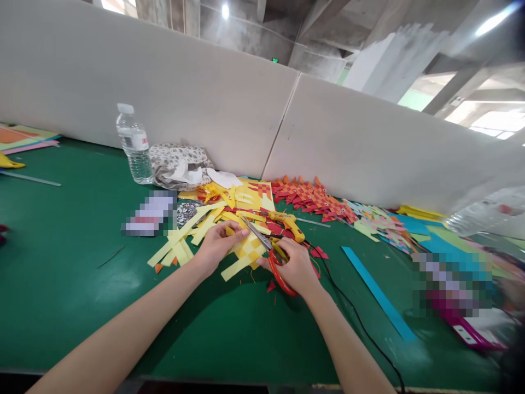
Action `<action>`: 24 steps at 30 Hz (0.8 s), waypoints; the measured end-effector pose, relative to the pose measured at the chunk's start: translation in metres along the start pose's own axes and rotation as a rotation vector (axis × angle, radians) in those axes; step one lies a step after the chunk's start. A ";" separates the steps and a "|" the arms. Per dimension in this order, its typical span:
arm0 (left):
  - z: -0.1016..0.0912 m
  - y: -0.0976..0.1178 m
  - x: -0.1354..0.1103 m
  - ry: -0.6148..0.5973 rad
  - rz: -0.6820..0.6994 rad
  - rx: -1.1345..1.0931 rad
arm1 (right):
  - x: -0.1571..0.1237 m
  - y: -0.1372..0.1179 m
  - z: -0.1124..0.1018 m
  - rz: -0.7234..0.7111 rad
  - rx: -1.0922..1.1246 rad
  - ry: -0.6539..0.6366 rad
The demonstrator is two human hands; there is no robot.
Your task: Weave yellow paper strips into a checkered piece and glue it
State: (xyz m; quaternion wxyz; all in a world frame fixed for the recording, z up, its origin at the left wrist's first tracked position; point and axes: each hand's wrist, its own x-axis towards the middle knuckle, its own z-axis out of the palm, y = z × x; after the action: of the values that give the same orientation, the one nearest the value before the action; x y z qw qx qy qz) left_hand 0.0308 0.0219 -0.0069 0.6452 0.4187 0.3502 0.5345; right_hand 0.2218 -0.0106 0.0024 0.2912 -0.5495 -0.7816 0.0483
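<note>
My right hand (296, 266) is closed on a pair of scissors with red handles (283, 282), the metal blades pointing up and to the left. Thumb and fingers of my left hand (221, 244) pinch yellow paper (232, 232) by the blade tips. Between the hands is a checkered yellow woven paper piece (250, 253); whether it is held or lies on the table, I cannot tell. Pale yellow paper strips (176, 238) are heaped beside my left hand. Just beyond the scissors lies a yellow glue gun (291, 224).
A water bottle (135, 145) stands at the back left, beside a patterned pouch (180, 161). Red and orange woven paper pieces (311, 197) are piled against the white partition (229, 109). A blue strip (377, 293) and black cord (356, 314) lie on the green table (229, 339).
</note>
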 end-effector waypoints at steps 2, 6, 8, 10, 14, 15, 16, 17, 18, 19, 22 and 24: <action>0.000 0.001 0.000 -0.003 0.004 0.015 | 0.000 0.000 -0.001 0.000 0.000 -0.001; 0.000 0.002 -0.001 -0.018 0.011 0.061 | -0.001 -0.002 -0.001 0.003 -0.024 -0.015; 0.000 0.002 -0.001 -0.029 0.015 0.075 | 0.000 -0.002 -0.001 0.004 -0.044 -0.017; -0.001 0.001 -0.001 -0.033 0.019 0.081 | 0.000 -0.002 0.000 0.005 -0.059 -0.017; -0.001 0.001 -0.001 -0.034 0.019 0.087 | 0.000 -0.002 0.001 0.007 -0.043 -0.009; -0.001 0.001 -0.002 -0.033 0.019 0.088 | 0.000 -0.001 0.002 0.007 -0.030 -0.005; -0.001 0.001 -0.002 -0.032 0.019 0.089 | 0.000 -0.001 0.002 0.008 -0.018 -0.002; -0.001 0.001 -0.002 -0.032 0.018 0.090 | 0.001 -0.001 0.001 0.009 -0.006 -0.001; 0.000 0.001 -0.002 -0.030 0.017 0.091 | 0.001 -0.002 0.001 0.012 0.005 0.001; 0.000 0.001 -0.002 -0.028 0.014 0.091 | 0.001 -0.002 0.000 0.014 0.018 0.000; -0.001 0.001 -0.001 -0.008 0.014 0.089 | 0.003 -0.004 -0.003 0.041 0.066 -0.028; -0.001 0.001 0.000 0.014 0.024 0.085 | 0.003 -0.003 -0.005 0.075 0.098 -0.046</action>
State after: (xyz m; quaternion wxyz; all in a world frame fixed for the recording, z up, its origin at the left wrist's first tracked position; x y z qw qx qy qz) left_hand 0.0291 0.0220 -0.0062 0.6179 0.4461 0.3723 0.5297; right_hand 0.2209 -0.0101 0.0092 0.2975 -0.5624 -0.7636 0.1101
